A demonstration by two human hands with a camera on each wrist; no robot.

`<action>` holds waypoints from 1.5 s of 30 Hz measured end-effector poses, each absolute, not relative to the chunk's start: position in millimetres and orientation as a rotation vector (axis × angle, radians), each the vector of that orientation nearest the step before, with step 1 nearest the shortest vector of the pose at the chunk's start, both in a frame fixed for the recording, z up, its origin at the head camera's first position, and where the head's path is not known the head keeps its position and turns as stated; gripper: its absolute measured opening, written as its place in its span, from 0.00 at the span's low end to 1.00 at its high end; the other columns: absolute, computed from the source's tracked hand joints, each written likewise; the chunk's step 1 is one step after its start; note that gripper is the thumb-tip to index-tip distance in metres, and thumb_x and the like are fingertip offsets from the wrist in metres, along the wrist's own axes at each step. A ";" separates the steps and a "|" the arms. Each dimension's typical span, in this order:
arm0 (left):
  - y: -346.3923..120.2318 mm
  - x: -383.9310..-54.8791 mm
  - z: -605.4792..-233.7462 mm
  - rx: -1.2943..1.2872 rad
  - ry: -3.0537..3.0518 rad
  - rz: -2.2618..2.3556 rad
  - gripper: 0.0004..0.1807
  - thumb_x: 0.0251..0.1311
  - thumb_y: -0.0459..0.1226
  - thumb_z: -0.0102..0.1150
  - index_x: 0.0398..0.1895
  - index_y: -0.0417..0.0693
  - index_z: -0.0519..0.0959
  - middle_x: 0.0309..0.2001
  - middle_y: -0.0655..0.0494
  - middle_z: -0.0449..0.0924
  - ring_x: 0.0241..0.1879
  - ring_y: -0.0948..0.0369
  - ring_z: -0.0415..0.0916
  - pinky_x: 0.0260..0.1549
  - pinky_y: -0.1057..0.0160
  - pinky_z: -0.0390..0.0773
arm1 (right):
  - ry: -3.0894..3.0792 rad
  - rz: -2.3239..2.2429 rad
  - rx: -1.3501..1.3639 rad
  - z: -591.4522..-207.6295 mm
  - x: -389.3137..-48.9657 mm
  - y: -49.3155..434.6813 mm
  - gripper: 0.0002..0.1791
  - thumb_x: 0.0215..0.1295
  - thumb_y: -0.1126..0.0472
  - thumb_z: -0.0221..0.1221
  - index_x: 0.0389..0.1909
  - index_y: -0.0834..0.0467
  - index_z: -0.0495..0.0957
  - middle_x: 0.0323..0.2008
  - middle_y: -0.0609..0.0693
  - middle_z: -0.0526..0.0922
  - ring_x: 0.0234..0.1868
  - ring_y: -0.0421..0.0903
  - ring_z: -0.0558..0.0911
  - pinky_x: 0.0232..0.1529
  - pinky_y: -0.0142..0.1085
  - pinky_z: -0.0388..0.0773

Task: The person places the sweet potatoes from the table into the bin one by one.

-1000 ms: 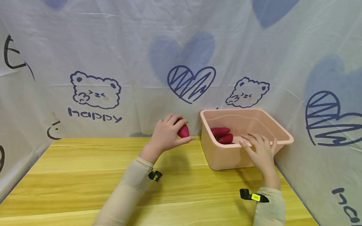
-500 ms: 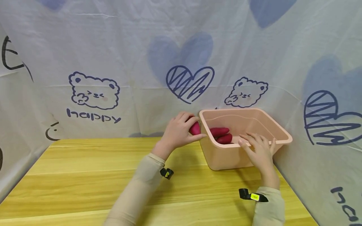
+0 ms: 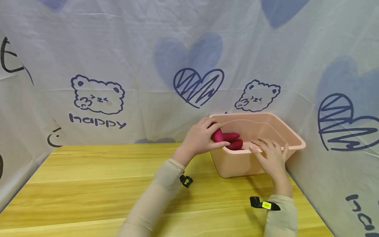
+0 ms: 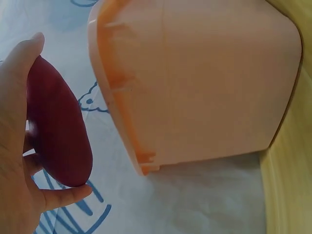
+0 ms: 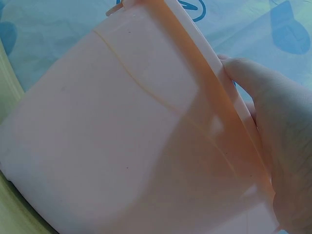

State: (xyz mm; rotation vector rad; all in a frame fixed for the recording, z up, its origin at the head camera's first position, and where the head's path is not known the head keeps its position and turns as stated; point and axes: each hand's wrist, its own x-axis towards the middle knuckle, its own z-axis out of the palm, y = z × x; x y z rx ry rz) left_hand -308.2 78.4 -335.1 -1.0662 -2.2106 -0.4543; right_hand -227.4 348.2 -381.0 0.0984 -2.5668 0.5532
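My left hand (image 3: 199,141) grips a dark red sweet potato (image 3: 217,135) over the left rim of a pink plastic bin (image 3: 241,166). The left wrist view shows the held sweet potato (image 4: 61,124) as a long, smooth shape between thumb and fingers, beside the bin's outer wall (image 4: 209,92). Two more red sweet potatoes (image 3: 236,144) lie inside the bin at its left end. My right hand (image 3: 273,162) rests on the front rim with its fingers spread and reaching over the edge. In the right wrist view its thumb (image 5: 239,68) lies along the rim, other fingers mostly hidden.
The bin stands at the back right of a yellow wood-grain table (image 3: 97,184). A white curtain (image 3: 142,59) with blue hearts and bears hangs behind and to the right, close to the bin. A dark strap with a small device sits on each wrist.
My left hand has moved right with the sweet potato, from beside the bin to over its left rim. The right hand has stayed at the front rim.
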 end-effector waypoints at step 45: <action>133.2 -318.9 -346.2 -1.190 -2.413 -0.396 0.34 0.53 0.68 0.58 0.58 0.62 0.76 0.63 0.59 0.70 0.66 0.59 0.63 0.63 0.60 0.70 | -2.597 0.544 0.082 -380.1 -228.5 348.0 0.28 0.71 0.38 0.48 0.60 0.51 0.77 0.66 0.58 0.70 0.67 0.66 0.60 0.67 0.69 0.26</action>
